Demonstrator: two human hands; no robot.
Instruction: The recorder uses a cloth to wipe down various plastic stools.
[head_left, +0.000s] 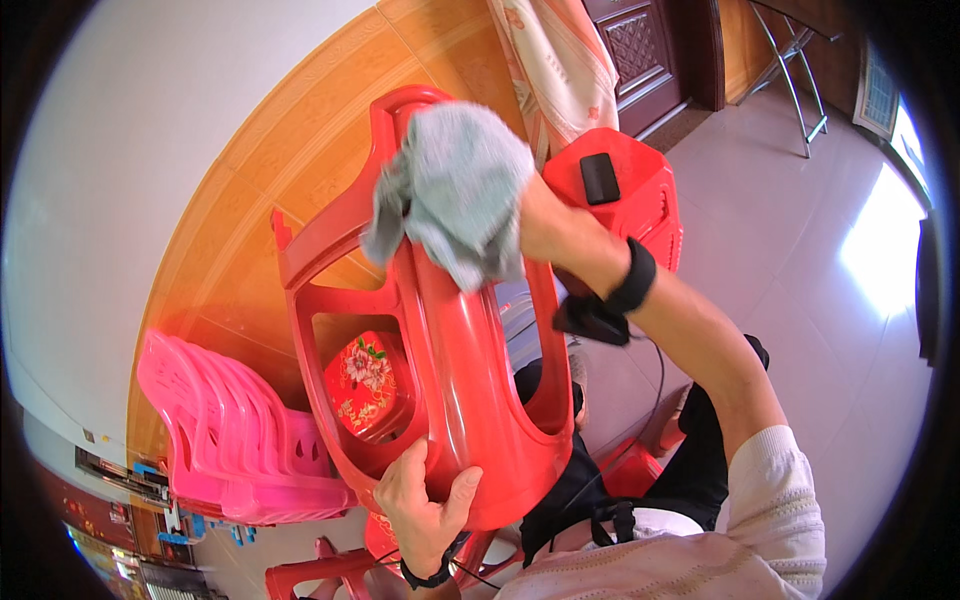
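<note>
A red plastic stool (466, 390) lies tipped before me, its legs and open side frames pointing away. My left hand (427, 499) grips its near rim, thumb on the side panel and fingers at the edge. A grey-green cloth (469, 187) lies bunched over the upper part of the same panel and a leg. My right hand (538, 225) presses on the stool through that cloth; its fingers are hidden beneath the folds and slightly blurred. Through the stool's left opening shows a red stool seat printed with flowers (367, 382).
Pink plastic chairs (232, 427) stand stacked at left by the orange tiled wall (247, 187). Beyond my right forearm, a black phone (600, 178) rests on a red stool (637, 165). A curtain (562, 67) hangs behind it. Another red stool frame (322, 574) is at lower left.
</note>
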